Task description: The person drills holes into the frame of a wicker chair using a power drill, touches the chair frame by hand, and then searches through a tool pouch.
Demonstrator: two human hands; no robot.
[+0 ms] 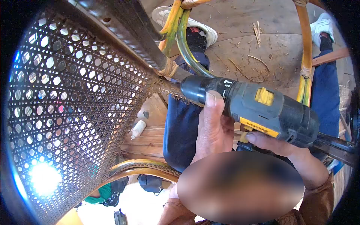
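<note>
A grey and yellow cordless drill point(258, 107) lies across the middle, its black chuck pointing left. My left hand point(213, 127) steadies its front end, the thumb pressed on the collar behind the chuck. At the drill's rear underside, my right hand point(275, 144) grips the handle, with the index finger near the trigger. The tip meets the edge of a woven cane panel point(82, 86) beside a dark frame rail point(127, 33); the exact contact point is hard to make out. A blurred patch hides the lower part of both hands and the drill's handle.
Curved bamboo or rattan poles point(306, 41) with bound joints rise around my legs in blue trousers point(182, 131). Shavings and thin strips point(257, 34) litter the floor. A small white bottle point(139, 128) lies on wooden boards; a dark bag point(150, 183) is at the bottom.
</note>
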